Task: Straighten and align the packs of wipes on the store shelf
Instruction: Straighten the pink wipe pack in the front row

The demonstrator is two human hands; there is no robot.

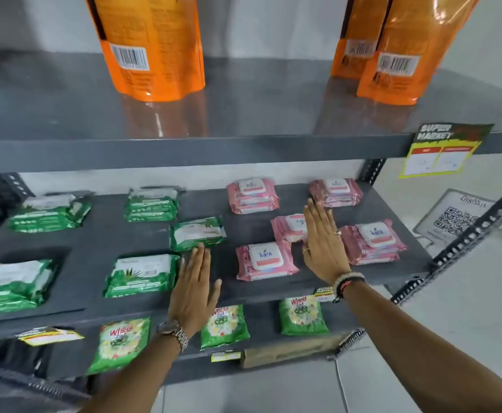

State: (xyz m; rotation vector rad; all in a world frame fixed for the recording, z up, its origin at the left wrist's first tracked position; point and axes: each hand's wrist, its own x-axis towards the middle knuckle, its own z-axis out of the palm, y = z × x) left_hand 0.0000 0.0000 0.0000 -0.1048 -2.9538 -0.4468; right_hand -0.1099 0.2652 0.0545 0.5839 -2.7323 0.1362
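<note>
One head-worn view looks forward and slightly down from close above and behind both hands, facing the middle shelf (100, 239) squarely, with shelves above and below them.

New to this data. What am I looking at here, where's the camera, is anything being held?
There is no robot. A person wears one wide-angle camera on the head, looking down at their own hands. The left hand and right hand are both flat and open over the middle shelf, holding nothing. On that shelf lie green wipe packs on the left and pink wipe packs on the right, some skewed. The right hand partly covers one pink pack. Orange pouches stand on the shelf above; green detergent bags lie below.
</note>
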